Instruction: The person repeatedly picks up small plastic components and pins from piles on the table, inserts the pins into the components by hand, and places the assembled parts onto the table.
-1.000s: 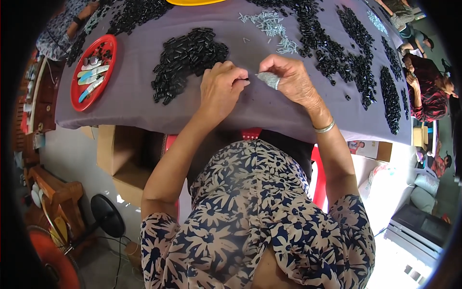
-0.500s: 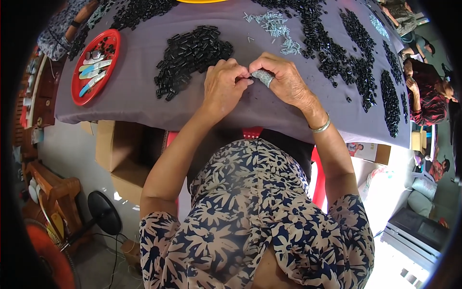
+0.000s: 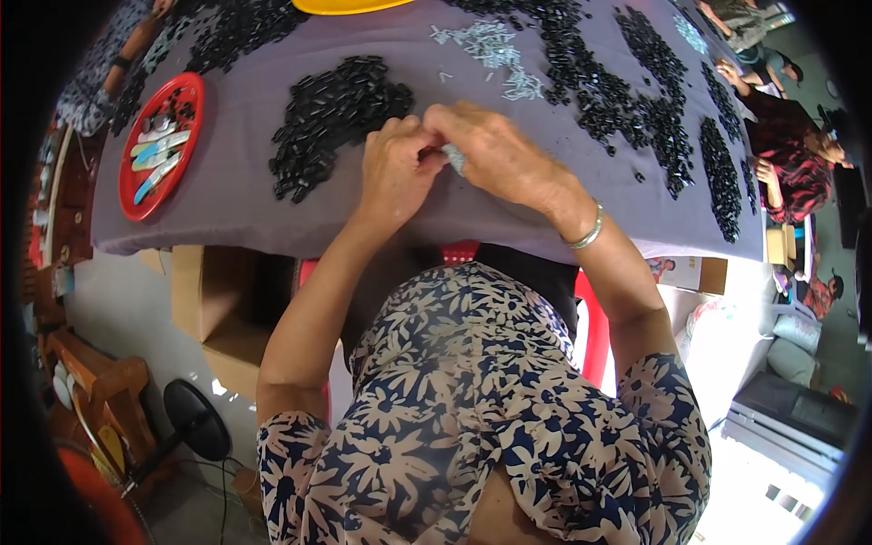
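Note:
My left hand (image 3: 396,173) and my right hand (image 3: 490,150) meet above the near part of a cloth-covered table. Both are closed, fingertips pinched together; whatever they hold is too small or hidden to name. A grey wrapping (image 3: 454,160) covers a digit of my right hand, and a silver bangle (image 3: 590,229) circles that wrist. Just beyond my left hand lies a heap of short, shiny black tube-like pieces (image 3: 327,118). Past my right hand are scattered small silvery pins (image 3: 490,45), perhaps metal.
A red oval tray (image 3: 196,91) with blue-and-white handled tools stands at the left. More black pieces (image 3: 668,150) spread over the right of the grey cloth (image 3: 509,218). A yellow container (image 3: 354,5) sits at the far edge. Other people work at the right and far left.
Both hands have shifted slightly left in view, with the whole table. My right hand has turned over toward the left one, its fingers now covering the left fingertips.

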{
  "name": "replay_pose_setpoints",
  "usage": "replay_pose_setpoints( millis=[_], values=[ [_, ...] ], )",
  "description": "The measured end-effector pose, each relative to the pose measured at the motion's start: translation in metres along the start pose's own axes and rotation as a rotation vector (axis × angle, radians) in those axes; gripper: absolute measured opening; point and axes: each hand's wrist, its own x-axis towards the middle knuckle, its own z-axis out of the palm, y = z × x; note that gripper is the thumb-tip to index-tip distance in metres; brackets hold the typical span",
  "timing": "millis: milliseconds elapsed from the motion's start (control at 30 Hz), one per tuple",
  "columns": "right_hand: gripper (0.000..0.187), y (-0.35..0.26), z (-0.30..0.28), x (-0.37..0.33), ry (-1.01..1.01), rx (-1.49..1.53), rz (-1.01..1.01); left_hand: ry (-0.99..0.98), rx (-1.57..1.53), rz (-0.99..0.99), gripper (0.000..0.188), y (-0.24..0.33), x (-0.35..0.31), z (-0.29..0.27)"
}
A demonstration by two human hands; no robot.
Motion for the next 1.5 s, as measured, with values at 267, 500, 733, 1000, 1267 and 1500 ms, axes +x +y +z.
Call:
replay_pose_setpoints(
  millis=[267,500,733,1000,1267,1500],
  values=[
    [0.02,-0.004,0.001,-0.001,-0.008,0.069,0.216,-0.044,-0.048,-0.05,0.015,0.008,0.002,-0.007],
    [0.023,0.011,-0.009,-0.047,0.203,0.219,0.309,-0.079,-0.074,0.004,0.013,0.006,0.0,-0.007],
    [0.019,0.066,-0.072,-0.108,0.434,-0.299,0.46,-0.086,-0.052,0.114,0.012,0.02,0.002,-0.004],
    [0.02,0.091,-0.08,-0.079,0.208,-0.324,0.343,-0.105,-0.015,0.16,0.01,0.023,0.0,0.0],
    [0.027,0.093,-0.065,-0.066,0.121,-0.403,0.401,-0.127,0.023,0.215,0.017,0.022,-0.003,-0.002],
    [0.023,0.077,-0.075,-0.069,0.03,-0.226,0.276,-0.124,0.0,0.235,0.016,0.024,-0.001,0.0]
  ],
)
